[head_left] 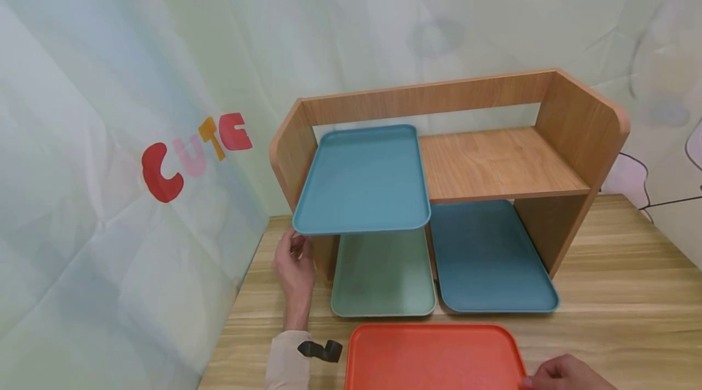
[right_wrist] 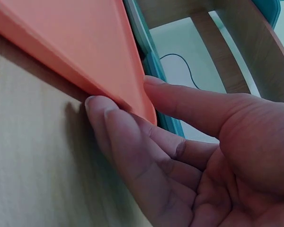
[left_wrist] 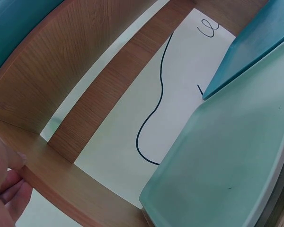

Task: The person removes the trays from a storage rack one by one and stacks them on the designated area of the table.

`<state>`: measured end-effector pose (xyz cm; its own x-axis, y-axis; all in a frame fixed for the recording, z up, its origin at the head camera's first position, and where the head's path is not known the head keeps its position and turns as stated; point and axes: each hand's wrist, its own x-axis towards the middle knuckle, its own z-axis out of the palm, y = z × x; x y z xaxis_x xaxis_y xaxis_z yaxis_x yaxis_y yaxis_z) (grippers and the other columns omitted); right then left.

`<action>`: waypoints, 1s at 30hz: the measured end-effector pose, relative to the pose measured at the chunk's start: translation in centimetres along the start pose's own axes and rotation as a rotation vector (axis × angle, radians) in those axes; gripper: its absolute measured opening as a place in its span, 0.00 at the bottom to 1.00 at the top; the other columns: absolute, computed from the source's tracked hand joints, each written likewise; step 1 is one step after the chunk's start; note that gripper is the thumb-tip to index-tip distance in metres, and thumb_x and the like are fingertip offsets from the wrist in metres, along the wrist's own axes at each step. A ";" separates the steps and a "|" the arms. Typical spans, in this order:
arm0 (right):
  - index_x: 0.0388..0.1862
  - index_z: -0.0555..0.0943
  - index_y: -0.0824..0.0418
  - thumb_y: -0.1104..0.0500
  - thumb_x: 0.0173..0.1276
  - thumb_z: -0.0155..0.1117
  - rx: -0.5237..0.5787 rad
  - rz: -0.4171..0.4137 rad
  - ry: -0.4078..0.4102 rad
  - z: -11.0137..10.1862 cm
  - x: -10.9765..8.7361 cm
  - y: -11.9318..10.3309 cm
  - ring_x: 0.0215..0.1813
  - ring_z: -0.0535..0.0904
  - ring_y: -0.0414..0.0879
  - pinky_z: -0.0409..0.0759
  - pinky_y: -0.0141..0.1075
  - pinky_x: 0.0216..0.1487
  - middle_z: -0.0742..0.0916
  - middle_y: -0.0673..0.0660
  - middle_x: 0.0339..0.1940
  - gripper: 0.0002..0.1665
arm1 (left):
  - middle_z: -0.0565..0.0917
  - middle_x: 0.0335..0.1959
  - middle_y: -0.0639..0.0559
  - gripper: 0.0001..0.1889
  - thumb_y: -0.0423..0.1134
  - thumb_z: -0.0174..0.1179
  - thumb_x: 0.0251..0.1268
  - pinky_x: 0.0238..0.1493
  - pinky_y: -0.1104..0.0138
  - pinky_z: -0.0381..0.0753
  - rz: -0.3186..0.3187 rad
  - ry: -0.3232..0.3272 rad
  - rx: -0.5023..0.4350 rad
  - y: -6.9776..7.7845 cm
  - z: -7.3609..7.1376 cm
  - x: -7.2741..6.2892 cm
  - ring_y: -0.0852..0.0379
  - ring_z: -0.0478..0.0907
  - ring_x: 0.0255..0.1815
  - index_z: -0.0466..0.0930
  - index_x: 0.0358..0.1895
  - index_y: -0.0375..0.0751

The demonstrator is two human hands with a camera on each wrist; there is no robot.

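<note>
My left hand (head_left: pixel 296 262) is at the left side panel of a wooden shelf (head_left: pixel 488 164), just under the corner of the upper blue tray (head_left: pixel 364 180). In the left wrist view its thumb and curled fingers (left_wrist: pixel 16 196) pinch the panel's front edge. At the front, my right hand (head_left: pixel 567 373) grips the right edge of an orange-red tray (head_left: pixel 433 356). The right wrist view has the thumb on the rim of that tray (right_wrist: pixel 80 42) near a corner, with fingertips (right_wrist: pixel 120 125) under it. The tray's near side is cut off in the head view.
Below the shelf board, a green tray (head_left: pixel 384 274) lies on the left and a second blue tray (head_left: pixel 490 262) on the right, both jutting forward. The wooden table (head_left: pixel 631 280) extends to the right. A printed curtain (head_left: pixel 192 42) hangs behind and at the left.
</note>
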<state>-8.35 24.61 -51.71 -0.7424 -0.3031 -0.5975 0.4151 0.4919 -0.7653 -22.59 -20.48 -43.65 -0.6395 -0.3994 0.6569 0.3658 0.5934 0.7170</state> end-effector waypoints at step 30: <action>0.50 0.78 0.74 0.46 0.69 0.58 0.020 -0.049 0.107 -2.8 -1.7 -4.2 0.39 0.82 0.48 0.86 0.45 0.45 0.87 0.57 0.38 0.30 | 0.84 0.37 0.42 0.13 0.26 0.61 0.60 0.40 0.55 0.87 0.010 0.008 0.025 0.0 0.0 0.1 0.49 0.83 0.35 0.80 0.48 0.40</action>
<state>-10.26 25.33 -46.81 -0.8135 -0.2372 -0.5309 0.3864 0.4619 -0.7984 -22.62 -20.52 -43.59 -0.6309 -0.3987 0.6656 0.3551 0.6143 0.7046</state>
